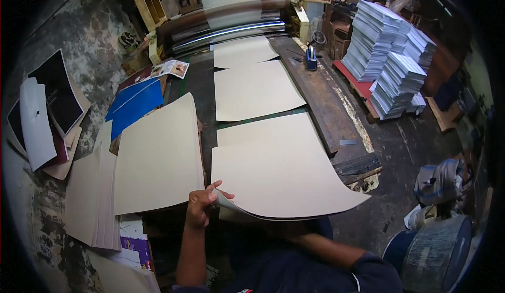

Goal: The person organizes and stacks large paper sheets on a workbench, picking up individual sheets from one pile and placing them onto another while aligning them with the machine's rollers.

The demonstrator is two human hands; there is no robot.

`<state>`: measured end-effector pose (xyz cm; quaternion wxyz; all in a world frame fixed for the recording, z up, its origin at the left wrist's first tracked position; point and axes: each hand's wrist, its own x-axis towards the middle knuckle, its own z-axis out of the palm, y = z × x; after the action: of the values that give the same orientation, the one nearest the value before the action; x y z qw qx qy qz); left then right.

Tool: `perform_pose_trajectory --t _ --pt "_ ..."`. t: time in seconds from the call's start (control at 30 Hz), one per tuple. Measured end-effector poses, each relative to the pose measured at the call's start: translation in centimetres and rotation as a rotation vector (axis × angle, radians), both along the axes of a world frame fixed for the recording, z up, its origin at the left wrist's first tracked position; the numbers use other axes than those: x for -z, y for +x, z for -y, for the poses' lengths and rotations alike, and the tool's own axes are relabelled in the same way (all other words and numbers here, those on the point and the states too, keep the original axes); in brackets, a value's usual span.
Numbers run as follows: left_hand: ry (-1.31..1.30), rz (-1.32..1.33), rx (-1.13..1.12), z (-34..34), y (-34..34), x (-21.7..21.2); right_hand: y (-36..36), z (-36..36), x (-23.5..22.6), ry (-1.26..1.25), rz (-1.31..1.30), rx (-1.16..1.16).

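A large off-white sheet of paper or thin card (279,172) lies in front of me, its near edge curving up off the table. My left hand (201,204) is closed on its near left corner, thumb and fingers pinching the lifted edge. My right forearm reaches in from the lower right, and the right hand is hidden beneath the sheet. Past this sheet, partly under its far edge, lies another one. Two more pale sheets, a middle one (255,90) and a far one (242,52), run in a line toward a machine with long rollers (231,33).
Left of the line stands a stack of similar sheets (158,159), with blue sheets (135,104) behind it. A metal rail (305,90) borders the right side, with a blue tape dispenser (311,59) beyond. Tall paper piles (376,40) rest on a pallet; a wrapped drum (436,251) stands lower right.
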<state>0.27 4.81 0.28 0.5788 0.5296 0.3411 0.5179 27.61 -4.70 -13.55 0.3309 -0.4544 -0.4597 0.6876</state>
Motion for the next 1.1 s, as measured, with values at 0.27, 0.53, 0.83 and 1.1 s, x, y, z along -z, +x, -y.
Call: perform_pose_trajectory --t 0.27,0.53,0.83,1.1 --pt "0.045 -0.005 -0.021 0.1 0.5 -1.7 1.4 -2.7 0.8 -0.076 -0.214 0.14" --pt "0.073 -0.009 -0.027 -0.5 0.5 -0.9 -0.4 -8.9 3.3 0.186 -0.04 0.374" --pt "0.032 0.014 -0.009 -2.1 0.7 1.0 -0.8 -8.0 5.2 0.092 -0.14 0.414" --pt "-0.079 0.123 -0.034 -3.6 -0.1 4.0 3.7 -4.5 -1.8 -0.086 -0.552 -0.042"
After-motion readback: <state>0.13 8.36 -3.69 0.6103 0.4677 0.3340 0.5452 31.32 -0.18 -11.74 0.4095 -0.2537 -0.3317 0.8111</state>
